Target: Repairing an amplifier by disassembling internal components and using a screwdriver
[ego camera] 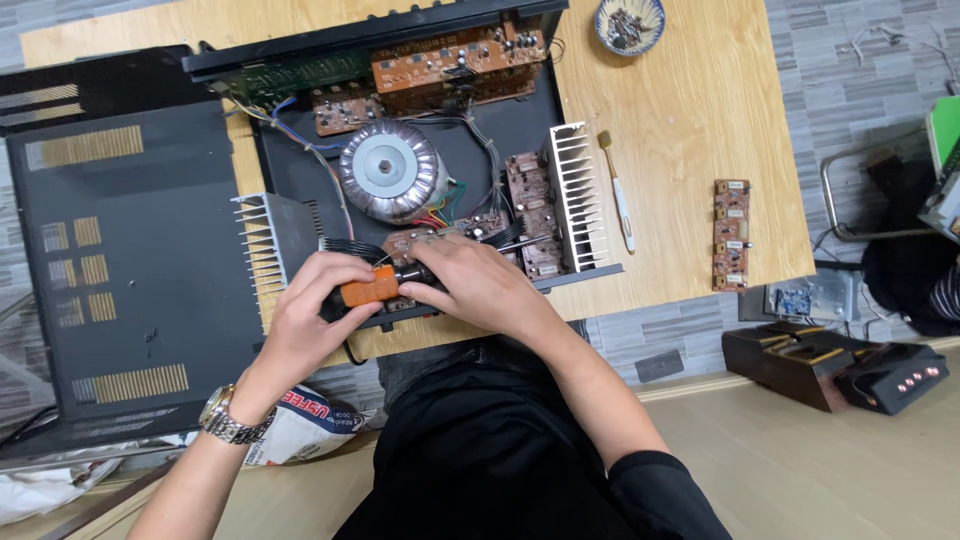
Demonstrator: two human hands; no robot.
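An opened black amplifier chassis (300,185) lies on a wooden table (690,110), with a silver ring-shaped transformer (389,170), brown circuit boards (455,60) and finned heat sinks (577,195) inside. My left hand (308,315) grips the orange handle of a screwdriver (370,286) at the chassis's near edge. My right hand (475,285) closes around the tool's dark front part, covering its tip. A metal watch (228,420) sits on my left wrist.
The removed black cover (130,260) lies at left. A toothbrush (618,195) and a loose brown board (731,235) lie on the table at right; a small bowl of screws (629,22) stands at the far edge. Dark boxes (830,365) sit on the floor.
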